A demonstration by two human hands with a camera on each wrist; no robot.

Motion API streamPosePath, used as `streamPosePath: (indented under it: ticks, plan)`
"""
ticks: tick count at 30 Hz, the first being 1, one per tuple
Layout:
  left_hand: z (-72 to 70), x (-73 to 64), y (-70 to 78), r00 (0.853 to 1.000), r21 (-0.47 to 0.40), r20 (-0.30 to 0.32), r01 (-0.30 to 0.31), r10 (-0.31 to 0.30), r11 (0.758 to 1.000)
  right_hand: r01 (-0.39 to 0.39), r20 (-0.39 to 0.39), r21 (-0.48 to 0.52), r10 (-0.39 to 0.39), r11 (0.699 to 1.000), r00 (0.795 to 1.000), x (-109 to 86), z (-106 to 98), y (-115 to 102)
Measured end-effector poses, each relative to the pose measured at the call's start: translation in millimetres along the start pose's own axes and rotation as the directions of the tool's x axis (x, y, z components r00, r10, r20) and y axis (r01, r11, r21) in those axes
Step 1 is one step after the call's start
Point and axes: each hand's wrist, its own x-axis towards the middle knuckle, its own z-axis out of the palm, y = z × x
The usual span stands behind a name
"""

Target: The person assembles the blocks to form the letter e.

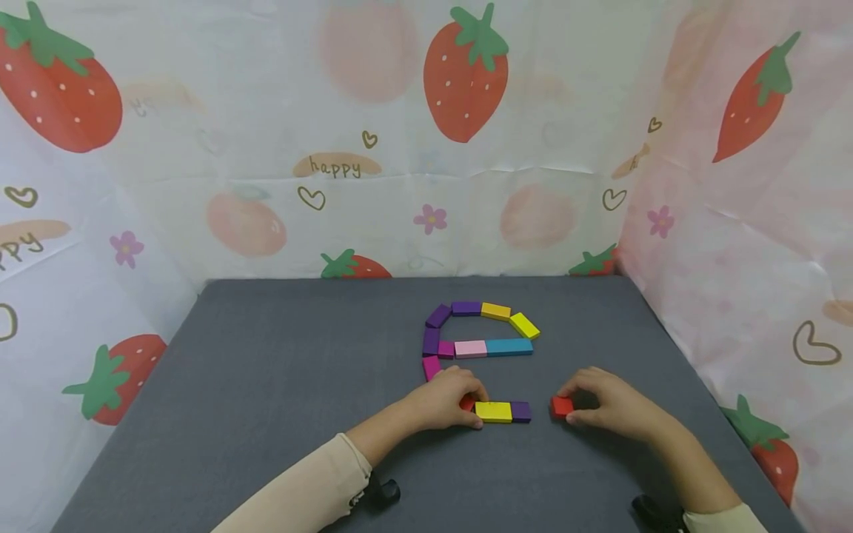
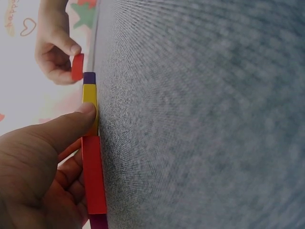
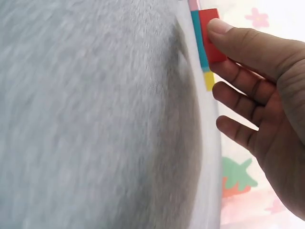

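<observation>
My right hand (image 1: pixel 616 406) pinches a small red block (image 3: pixel 210 36) between thumb and fingertips, close over the table. To its left lies a bottom row of blocks: a purple block (image 1: pixel 520 412) at the right end, then a yellow block (image 1: pixel 493 412), then a red block (image 2: pixel 94 174). My left hand (image 1: pixel 448 400) pinches the yellow block near its left end, the thumb (image 2: pixel 86 112) on its near side. In the head view this hand covers most of the row's red block. A magenta block (image 1: pixel 432 366) shows just beyond its knuckles.
Beyond the hands, a curve of purple blocks (image 1: pixel 466 309), an orange block (image 1: pixel 496 311) and a yellow block (image 1: pixel 524 326) bends over a straight row with a pink block (image 1: pixel 470 349) and a blue block (image 1: pixel 509 347). Strawberry-print cloth (image 1: pixel 360 215) hangs round the grey table (image 1: pixel 286 355).
</observation>
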Motion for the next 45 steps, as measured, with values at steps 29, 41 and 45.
streamPosePath:
  ticks: [29,41,45]
  plan:
    - [-2.4,-1.5,-0.9,1.000,-0.012,0.004,0.012,-0.012,1.000,-0.001,0.091,0.034,-0.002,0.999,0.996,32.5,17,-18]
    - [-1.4,-1.2,1.3,1.000,-0.008,0.009,0.016,-0.016,1.000,0.011,0.107,0.037,-0.015,0.999,0.994,33.4,18,-17]
    - [-1.6,-1.3,1.4,1.000,-0.008,0.006,0.015,-0.015,1.000,0.003,0.116,0.036,-0.008,0.999,0.993,33.5,18,-16]
